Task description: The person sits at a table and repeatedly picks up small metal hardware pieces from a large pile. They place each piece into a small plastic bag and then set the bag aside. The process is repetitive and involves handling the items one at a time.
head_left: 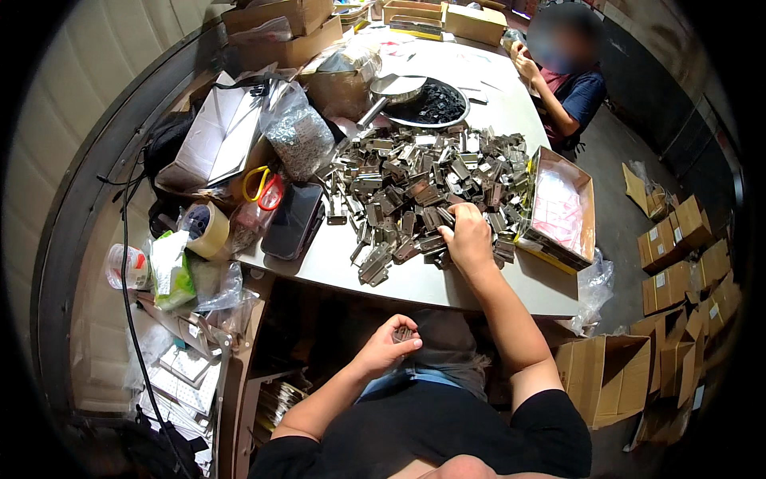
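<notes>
A heap of small metal hinge-like pieces [415, 180], grey and shiny, spreads over the white table [527, 295]. My right hand [471, 239] reaches onto the near right side of the heap, thumb and fingers closed around one of the pieces at its fingertips. Closer to my body, below the table edge, my left hand [388, 345] is held over my lap. Its curled fingers and thumb hold a small metal piece [404, 334]; whether there is more than one cannot be made out.
An open box with pink-white plastic [556, 199] stands right of the heap. Behind lies a bowl of black parts [435, 104] with a metal scoop [395, 89]. A phone [294, 222], scissors [271, 193] and tape roll [209, 231] lie left. Another person [570, 88] sits far right. Cartons [602, 379] stand on the floor.
</notes>
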A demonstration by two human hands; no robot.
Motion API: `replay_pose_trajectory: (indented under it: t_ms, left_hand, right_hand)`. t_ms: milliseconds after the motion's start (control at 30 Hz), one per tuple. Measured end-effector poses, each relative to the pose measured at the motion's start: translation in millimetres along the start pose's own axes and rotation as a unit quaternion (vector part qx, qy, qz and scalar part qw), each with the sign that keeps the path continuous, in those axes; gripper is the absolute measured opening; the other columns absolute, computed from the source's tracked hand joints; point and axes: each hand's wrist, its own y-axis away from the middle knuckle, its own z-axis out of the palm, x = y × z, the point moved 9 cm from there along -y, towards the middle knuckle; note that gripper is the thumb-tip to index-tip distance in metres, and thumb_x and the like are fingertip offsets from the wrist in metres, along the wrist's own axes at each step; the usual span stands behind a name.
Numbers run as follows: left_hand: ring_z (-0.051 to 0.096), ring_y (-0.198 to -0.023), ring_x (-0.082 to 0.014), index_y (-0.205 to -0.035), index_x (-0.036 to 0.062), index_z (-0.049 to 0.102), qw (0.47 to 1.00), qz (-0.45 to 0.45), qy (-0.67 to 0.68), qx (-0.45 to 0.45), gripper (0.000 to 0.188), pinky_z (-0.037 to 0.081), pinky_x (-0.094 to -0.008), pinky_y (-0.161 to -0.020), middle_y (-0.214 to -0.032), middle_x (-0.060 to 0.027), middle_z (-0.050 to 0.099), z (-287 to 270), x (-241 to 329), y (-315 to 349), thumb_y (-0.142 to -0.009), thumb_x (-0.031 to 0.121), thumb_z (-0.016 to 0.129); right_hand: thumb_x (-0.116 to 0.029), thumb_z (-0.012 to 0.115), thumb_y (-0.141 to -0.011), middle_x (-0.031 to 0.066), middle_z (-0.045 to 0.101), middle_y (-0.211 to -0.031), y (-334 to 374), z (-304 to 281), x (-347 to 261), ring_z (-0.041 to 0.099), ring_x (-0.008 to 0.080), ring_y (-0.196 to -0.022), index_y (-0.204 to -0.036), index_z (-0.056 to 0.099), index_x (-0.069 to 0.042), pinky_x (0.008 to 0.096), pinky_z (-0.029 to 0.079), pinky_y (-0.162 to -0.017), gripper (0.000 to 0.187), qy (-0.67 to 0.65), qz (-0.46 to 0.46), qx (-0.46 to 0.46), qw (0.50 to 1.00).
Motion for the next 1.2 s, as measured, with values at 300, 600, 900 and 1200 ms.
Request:
replay_pose_trajectory:
  t_ms: [300, 600, 900, 1200]
  left_hand:
    - [0.056, -0.084, -0.0077, -0.106, 0.0103, 0.052, 1.000, 0.000, 0.003, -0.009, 0.030, 0.047, -0.0227, -0.072, -0.094, 0.0007, 0.058, 7.1, 7.2, 2.5, -0.085, 0.008, 0.074]
    - [0.056, -0.086, -0.0075, -0.113, 0.0087, 0.050, 0.999, 0.008, -0.009, -0.031, 0.038, 0.047, -0.0221, -0.072, -0.096, -0.0004, 0.059, 18.9, 26.1, -1.4, -0.084, 0.008, 0.075]
    - [0.053, -0.100, -0.0104, -0.128, 0.0043, 0.043, 0.974, -0.024, -0.067, -0.214, 0.058, 0.043, -0.0258, -0.090, -0.108, -0.0024, 0.054, 59.5, 54.3, -9.9, -0.079, 0.001, 0.074]
    - [0.063, -0.101, -0.0284, -0.132, 0.0021, 0.037, 0.887, 0.071, -0.434, -0.137, 0.068, 0.049, -0.0350, -0.087, -0.110, -0.0185, 0.061, 68.8, 83.3, -4.9, -0.076, 0.011, 0.075]
  right_hand:
    - [-0.011, 0.073, -0.071, 0.0175, 0.064, -0.102, -7.4, 4.7, 7.6, 0.064, 0.0359, -0.091, -0.096, 0.063, -0.001, 0.0443, 0.051, -0.082, 0.029, 0.027, -0.001, -0.043, 0.999]
    - [0.001, 0.070, -0.080, 0.0052, 0.065, -0.082, 34.0, 1.2, 43.8, 0.059, 0.0086, -0.066, -0.095, 0.064, 0.004, 0.0223, 0.049, -0.061, 0.016, -0.561, 0.231, -0.195, 0.770]
    - [-0.003, 0.072, -0.072, 0.0129, 0.064, -0.105, 100.9, -57.1, -59.8, 0.066, 0.0275, -0.094, -0.098, 0.070, -0.003, 0.0341, 0.053, -0.083, 0.026, -0.370, -0.209, -0.329, 0.844]
    - [0.001, 0.073, -0.070, 0.0125, 0.063, -0.104, 102.4, -63.4, -53.3, 0.064, 0.0275, -0.094, -0.100, 0.070, -0.004, 0.0352, 0.054, -0.080, 0.031, -0.338, -0.199, -0.261, 0.882]
